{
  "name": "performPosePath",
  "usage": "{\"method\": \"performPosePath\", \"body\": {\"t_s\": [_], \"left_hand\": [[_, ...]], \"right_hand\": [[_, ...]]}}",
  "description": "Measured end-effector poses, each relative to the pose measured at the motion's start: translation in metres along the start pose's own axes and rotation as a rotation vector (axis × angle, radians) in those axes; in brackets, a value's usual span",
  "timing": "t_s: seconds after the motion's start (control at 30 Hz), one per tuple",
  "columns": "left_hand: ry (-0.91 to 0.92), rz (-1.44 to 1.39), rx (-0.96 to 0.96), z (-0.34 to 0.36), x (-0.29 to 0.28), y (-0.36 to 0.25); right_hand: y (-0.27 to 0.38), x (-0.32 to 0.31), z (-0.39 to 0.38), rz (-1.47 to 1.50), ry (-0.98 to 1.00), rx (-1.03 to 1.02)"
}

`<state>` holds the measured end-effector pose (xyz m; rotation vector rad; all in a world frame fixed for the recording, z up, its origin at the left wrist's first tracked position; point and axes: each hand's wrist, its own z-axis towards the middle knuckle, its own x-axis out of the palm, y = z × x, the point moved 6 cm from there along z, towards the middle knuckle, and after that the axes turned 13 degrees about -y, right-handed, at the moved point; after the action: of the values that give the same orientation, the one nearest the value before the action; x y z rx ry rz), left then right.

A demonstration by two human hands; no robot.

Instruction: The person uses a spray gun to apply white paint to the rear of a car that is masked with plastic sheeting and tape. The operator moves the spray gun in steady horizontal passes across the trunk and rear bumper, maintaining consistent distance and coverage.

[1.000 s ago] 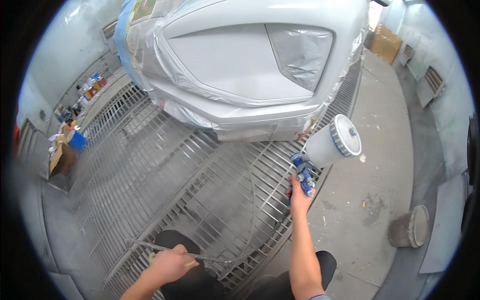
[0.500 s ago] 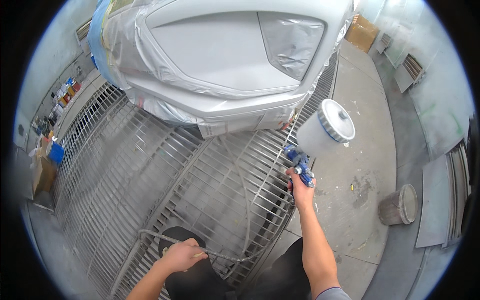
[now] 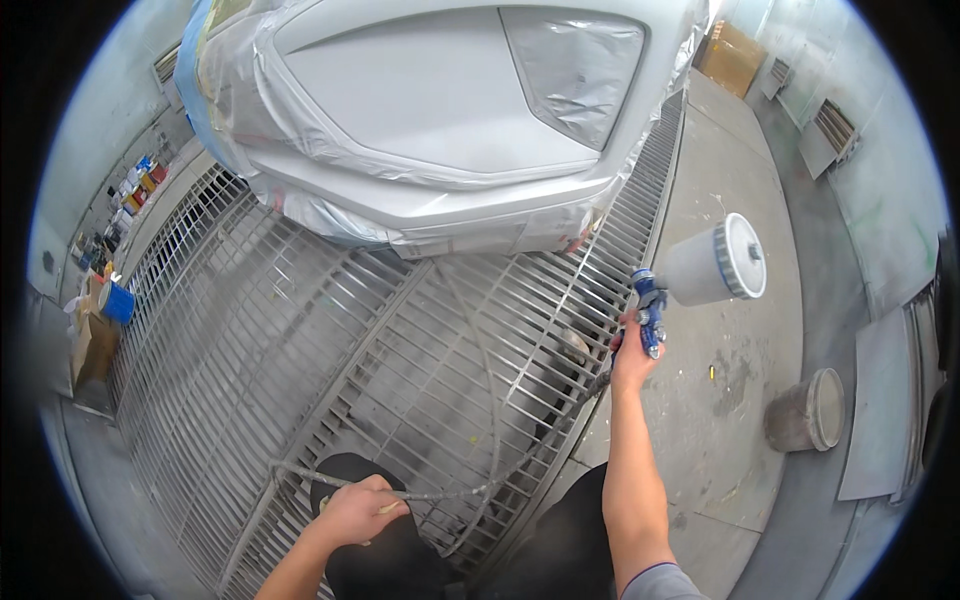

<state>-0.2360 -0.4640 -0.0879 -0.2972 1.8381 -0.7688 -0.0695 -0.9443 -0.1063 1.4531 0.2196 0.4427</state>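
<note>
My right hand (image 3: 634,365) is closed round the handle of a blue paint spray gun (image 3: 649,318), held out to the right over the edge of the floor grating. The gun's translucent white paint cup (image 3: 698,270) leans over to the right, its round lid facing outward. A grey air hose (image 3: 450,494) hangs from the gun in a curve toward my left hand (image 3: 362,512), whose fingers are wrapped round it above my knee. Ahead stands a pale grey vehicle bumper (image 3: 400,95), with clear plastic masking film (image 3: 577,75) over part of it and around its edges.
Metal grating (image 3: 235,350) covers the floor pit, bordered on the right by concrete (image 3: 730,180). A dirty bucket (image 3: 795,415) and leaning panels (image 3: 880,405) stand at right. Along the left wall are several cans, a blue tin (image 3: 117,302) and a cardboard box (image 3: 95,350).
The spray gun has swung right and slightly up, away from the bumper, and its cup has tipped further to the right. My left hand stays in about the same place on the hose.
</note>
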Motion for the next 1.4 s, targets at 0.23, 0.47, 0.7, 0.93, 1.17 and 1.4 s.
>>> {"method": "performPosePath", "body": {"t_s": [0.23,0.47,0.7,0.93,1.17,1.4], "left_hand": [[0.007,-0.029,0.026,-0.004,-0.002,0.008],[0.029,-0.072,0.048,-0.006,-0.001,0.015],[0.031,-0.086,0.048,-0.012,-0.005,0.029],[0.085,-0.157,0.067,-0.004,-0.005,0.04],[0.09,-0.241,0.081,0.01,-0.001,0.047],[0.135,-0.269,0.002,0.019,-0.001,0.045]], "right_hand": [[-0.002,0.001,-0.01,-0.051,0.044,0.05],[0.009,0.028,-0.099,-0.196,0.457,0.052],[0.029,0.076,-0.177,-0.111,0.774,0.072],[0.068,0.093,-0.17,-0.215,0.746,0.081],[0.092,0.046,-0.075,-0.206,0.342,0.031],[0.133,0.015,-0.013,-0.294,0.07,-0.188]]}}
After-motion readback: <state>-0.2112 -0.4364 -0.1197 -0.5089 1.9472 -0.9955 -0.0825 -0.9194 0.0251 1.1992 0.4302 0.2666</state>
